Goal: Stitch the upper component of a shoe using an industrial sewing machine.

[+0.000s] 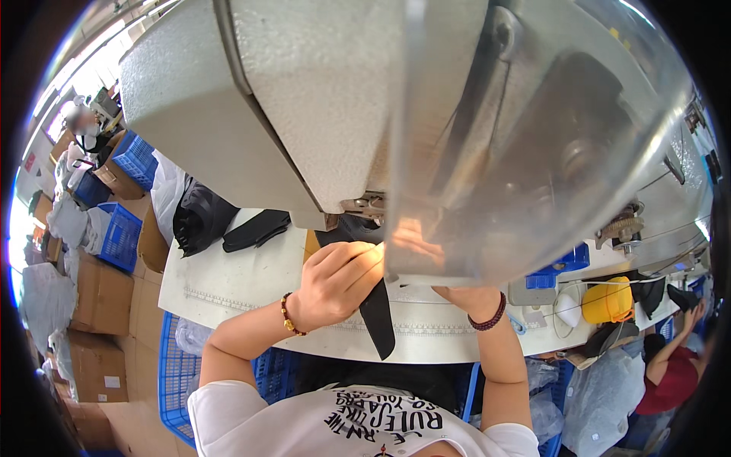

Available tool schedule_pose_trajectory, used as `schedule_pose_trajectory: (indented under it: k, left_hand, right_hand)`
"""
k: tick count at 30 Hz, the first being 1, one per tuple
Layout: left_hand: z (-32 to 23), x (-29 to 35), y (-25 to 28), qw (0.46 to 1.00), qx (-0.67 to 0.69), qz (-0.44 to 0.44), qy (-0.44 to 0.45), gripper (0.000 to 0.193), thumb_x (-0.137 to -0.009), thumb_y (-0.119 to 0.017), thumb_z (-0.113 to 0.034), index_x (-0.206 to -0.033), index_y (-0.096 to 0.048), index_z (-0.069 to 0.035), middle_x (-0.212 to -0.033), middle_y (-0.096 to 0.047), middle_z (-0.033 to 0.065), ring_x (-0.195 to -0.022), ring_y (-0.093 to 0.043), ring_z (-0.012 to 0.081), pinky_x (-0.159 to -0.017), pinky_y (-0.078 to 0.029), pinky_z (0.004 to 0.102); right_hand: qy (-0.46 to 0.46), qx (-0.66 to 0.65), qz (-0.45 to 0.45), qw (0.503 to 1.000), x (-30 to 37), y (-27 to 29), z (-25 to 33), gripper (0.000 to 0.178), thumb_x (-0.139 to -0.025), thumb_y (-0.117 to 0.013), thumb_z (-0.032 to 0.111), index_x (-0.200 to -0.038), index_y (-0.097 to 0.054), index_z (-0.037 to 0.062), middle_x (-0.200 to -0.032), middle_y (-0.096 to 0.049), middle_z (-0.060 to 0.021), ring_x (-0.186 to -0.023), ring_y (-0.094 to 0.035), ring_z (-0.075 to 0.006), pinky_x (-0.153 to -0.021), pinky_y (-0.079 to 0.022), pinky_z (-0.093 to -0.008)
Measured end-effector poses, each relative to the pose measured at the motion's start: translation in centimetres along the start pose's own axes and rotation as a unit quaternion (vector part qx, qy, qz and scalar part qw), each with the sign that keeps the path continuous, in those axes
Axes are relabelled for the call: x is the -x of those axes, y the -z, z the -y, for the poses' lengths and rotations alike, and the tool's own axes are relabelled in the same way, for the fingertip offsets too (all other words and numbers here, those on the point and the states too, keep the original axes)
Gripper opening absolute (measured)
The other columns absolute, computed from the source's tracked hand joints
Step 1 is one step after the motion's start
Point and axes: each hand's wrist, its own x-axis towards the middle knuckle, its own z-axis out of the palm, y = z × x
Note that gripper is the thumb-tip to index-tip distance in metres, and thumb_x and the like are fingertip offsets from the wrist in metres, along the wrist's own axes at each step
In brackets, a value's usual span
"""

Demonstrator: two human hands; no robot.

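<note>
Under the head of a large pale sewing machine, my left hand has its fingers curled and pressed together on a black fabric piece. The long, narrow end of that piece hangs down past my fingers toward the table's near edge. My right hand reaches in from the right beneath a clear plastic guard. Glare and the guard's cloudy edge hide most of its fingers, so its hold cannot be made out. More black fabric shows beside the needle area, just beyond my left hand.
Black cut pieces and a black bundle lie at the table's left. A yellow container and blue part are on the right. Blue crates stand below; cartons line the left floor. Another person sits far right.
</note>
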Motion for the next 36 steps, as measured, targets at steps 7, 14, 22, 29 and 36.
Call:
schedule_pose_trajectory:
  k: [7,14,22,29,36]
  left_hand:
    - [0.0,-1.0,0.8,0.998,-0.042,0.030,-0.021,0.027,-0.059,-0.060,-0.005,-0.085,-0.062,0.002,-0.088,-0.060,0.0097,-0.081,-0.059,0.0207,-0.066,-0.049,0.0284]
    - [0.0,-0.8,1.7,0.996,-0.024,0.080,-0.017,0.029,-0.060,-0.059,-0.004,-0.088,-0.061,0.004,-0.088,-0.060,0.0090,-0.082,-0.058,0.0201,-0.071,-0.052,0.0292]
    - [-0.5,-1.7,1.4,0.996,-0.036,0.084,-0.018,0.031,-0.058,-0.060,-0.004,-0.088,-0.061,0.005,-0.087,-0.059,0.0099,-0.079,-0.058,0.0195,-0.073,-0.053,0.0295]
    - [0.9,-1.9,1.7,0.994,-0.010,0.105,-0.003,0.031,-0.061,-0.059,-0.004,-0.091,-0.060,0.000,-0.089,-0.059,0.0081,-0.080,-0.059,0.0192,-0.068,-0.053,0.0292]
    - [2.9,-2.6,3.2,0.980,0.018,0.197,-0.031,0.029,-0.067,-0.058,-0.010,-0.095,-0.061,-0.002,-0.092,-0.060,0.0053,-0.087,-0.060,0.0181,-0.073,-0.051,0.0300]
  right_hand:
    - [0.131,0.136,-0.054,0.981,-0.7,0.5,0.1,0.036,-0.069,-0.065,0.006,-0.104,-0.062,0.0135,-0.099,-0.062,-0.0089,-0.091,-0.060,-0.0274,-0.081,-0.049,-0.0370]
    - [0.097,0.184,-0.089,0.974,0.3,-0.4,0.6,0.028,-0.066,-0.067,0.006,-0.092,-0.065,0.0155,-0.091,-0.063,-0.0074,-0.084,-0.062,-0.0266,-0.075,-0.051,-0.0354]
    - [-0.060,0.050,-0.026,0.997,4.3,-2.5,-4.4,0.022,-0.087,-0.053,0.023,-0.103,-0.054,0.0072,-0.090,-0.056,-0.0016,-0.084,-0.051,-0.0154,-0.084,-0.038,-0.0269]
    - [0.052,0.164,-0.118,0.978,1.3,-1.0,-0.6,0.012,-0.083,-0.057,0.017,-0.088,-0.055,0.0060,-0.077,-0.053,-0.0025,-0.073,-0.051,-0.0176,-0.070,-0.041,-0.0297]
    - [-0.058,0.220,-0.031,0.973,1.1,-2.4,1.6,0.014,-0.072,-0.059,-0.002,-0.085,-0.059,0.0044,-0.072,-0.050,-0.0087,-0.069,-0.051,-0.0251,-0.072,-0.041,-0.0349]
